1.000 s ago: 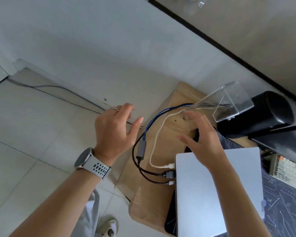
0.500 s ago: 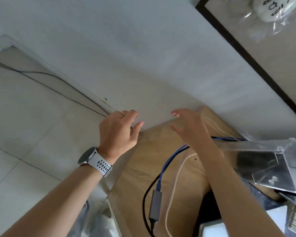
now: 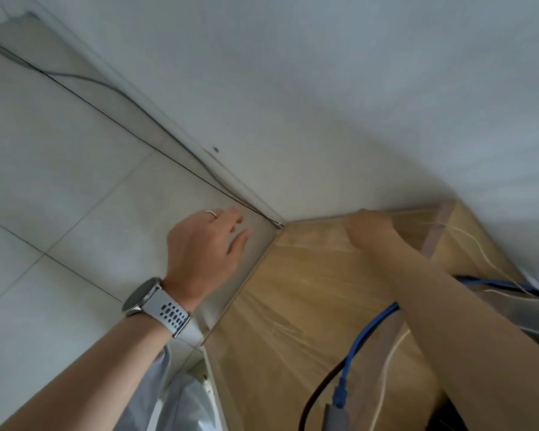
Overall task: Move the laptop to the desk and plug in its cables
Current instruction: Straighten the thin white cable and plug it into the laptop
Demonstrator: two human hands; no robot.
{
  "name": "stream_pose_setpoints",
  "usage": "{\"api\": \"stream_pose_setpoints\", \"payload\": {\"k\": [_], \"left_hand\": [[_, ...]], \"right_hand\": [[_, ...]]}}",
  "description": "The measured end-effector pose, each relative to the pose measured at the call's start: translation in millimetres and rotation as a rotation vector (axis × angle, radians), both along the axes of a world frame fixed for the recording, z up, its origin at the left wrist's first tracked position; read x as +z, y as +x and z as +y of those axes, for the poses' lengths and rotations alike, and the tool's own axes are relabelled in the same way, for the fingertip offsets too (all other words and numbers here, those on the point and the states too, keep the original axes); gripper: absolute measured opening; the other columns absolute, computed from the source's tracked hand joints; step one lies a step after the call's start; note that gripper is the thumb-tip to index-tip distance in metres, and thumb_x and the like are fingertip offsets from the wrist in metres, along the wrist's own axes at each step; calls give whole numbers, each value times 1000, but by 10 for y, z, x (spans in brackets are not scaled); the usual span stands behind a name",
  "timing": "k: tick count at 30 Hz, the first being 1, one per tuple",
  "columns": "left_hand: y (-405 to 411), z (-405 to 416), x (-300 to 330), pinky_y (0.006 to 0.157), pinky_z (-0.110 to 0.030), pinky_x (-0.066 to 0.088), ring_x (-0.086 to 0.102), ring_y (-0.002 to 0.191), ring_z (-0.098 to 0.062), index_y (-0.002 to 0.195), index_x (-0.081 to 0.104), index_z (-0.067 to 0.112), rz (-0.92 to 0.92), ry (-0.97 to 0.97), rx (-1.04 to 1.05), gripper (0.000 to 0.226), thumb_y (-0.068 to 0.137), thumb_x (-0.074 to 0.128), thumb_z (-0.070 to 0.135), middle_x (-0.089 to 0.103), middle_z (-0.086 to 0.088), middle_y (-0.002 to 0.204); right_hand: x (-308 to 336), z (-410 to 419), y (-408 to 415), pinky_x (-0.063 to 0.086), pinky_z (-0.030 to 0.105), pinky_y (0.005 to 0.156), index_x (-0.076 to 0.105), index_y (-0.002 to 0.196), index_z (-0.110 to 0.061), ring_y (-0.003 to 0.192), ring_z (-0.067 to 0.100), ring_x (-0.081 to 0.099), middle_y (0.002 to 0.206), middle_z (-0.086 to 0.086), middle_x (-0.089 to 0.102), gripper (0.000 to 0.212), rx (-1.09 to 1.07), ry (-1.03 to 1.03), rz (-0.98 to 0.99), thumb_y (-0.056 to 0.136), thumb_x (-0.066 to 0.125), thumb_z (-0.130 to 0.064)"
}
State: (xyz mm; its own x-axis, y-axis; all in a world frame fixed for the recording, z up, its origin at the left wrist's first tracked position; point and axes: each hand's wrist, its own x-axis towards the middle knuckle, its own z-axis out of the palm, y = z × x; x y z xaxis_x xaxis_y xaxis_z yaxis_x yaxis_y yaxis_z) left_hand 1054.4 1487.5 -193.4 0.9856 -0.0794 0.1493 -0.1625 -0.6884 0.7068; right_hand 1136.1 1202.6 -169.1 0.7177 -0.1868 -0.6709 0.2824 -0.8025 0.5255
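Fingers (image 3: 366,217) now at desk (image 3: 293,290) rear edge

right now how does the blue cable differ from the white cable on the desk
The blue cable is thicker and ends in a grey adapter near the bottom edge; the white cable is thin and no end of it shows. The blue is vivid; the white is pale against the wood. Both lie on the desk and pass under the right forearm.

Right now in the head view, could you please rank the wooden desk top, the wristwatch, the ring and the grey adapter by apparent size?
1. wooden desk top, by far the largest.
2. wristwatch, though nearness to the camera enlarges it.
3. grey adapter, partly cut off by the frame, so unsure against the watch.
4. ring, smallest.
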Motion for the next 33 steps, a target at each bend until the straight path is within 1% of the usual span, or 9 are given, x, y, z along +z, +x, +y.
{"api": "stream_pose_setpoints", "payload": {"k": [6,11,15,20,23,27,30,31,33], "left_hand": [[16,-37,-26,43,-26,46,60,54,-18,85,67,19,60,34,-12,17,83,55,32,65,6,63],[67,-167,41,53,-26,47,65,65,-20,93,65,23,336,70,-6,8,90,59,27,71,4,72],[131,-349,166,60,-23,43,66,79,-15,109,62,29,456,157,-100,21,89,60,38,71,8,82],[245,-748,358,86,-42,50,38,123,-30,136,41,40,606,194,-401,52,87,56,50,56,-1,128],[267,-928,427,95,-42,43,31,130,-29,134,45,42,685,137,-495,45,90,50,50,46,4,141],[318,-1026,659,92,-40,44,49,116,-26,110,65,30,651,99,-528,23,93,51,39,60,4,120],[364,-1014,929,65,-29,48,64,74,-18,91,69,17,629,-19,-566,17,95,54,26,71,1,92],[370,-976,1038,54,-24,43,57,58,-15,84,68,12,607,-54,-574,20,94,55,23,70,1,79],[368,-879,1301,49,-23,37,50,50,-15,76,63,7,593,-162,-555,23,94,56,19,65,3,63]], "right_hand": [[-1,23,-89,44,40,95,59,123,-8,119,30,55,130,12,58,37,-66,-53,19,96,33,-8],[287,134,11,40,40,89,63,108,-17,104,30,60,110,10,64,27,-1,135,-51,89,45,-9],[832,176,10,34,41,94,68,95,-30,105,27,52,104,1,63,16,-31,269,-78,90,54,-25],[1553,136,-275,26,40,100,70,94,-38,114,25,44,113,-5,56,14,-135,451,-183,88,59,-33],[1825,39,-422,26,34,99,70,83,-33,114,17,42,114,-5,53,13,-273,643,-259,89,59,-27],[2048,-70,-551,23,19,87,70,81,-24,108,7,40,111,-3,52,15,-400,875,-371,90,59,-18],[2090,-116,-600,24,19,89,70,95,-23,117,17,40,121,1,47,14,-470,890,-495,89,60,-15],[2090,-109,-617,24,23,97,65,109,-25,122,21,36,131,3,40,24,-478,866,-533,87,61,-16],[2117,-40,-693,22,35,108,42,134,-33,130,26,23,145,3,17,57,-520,862,-574,82,65,-20]]}}
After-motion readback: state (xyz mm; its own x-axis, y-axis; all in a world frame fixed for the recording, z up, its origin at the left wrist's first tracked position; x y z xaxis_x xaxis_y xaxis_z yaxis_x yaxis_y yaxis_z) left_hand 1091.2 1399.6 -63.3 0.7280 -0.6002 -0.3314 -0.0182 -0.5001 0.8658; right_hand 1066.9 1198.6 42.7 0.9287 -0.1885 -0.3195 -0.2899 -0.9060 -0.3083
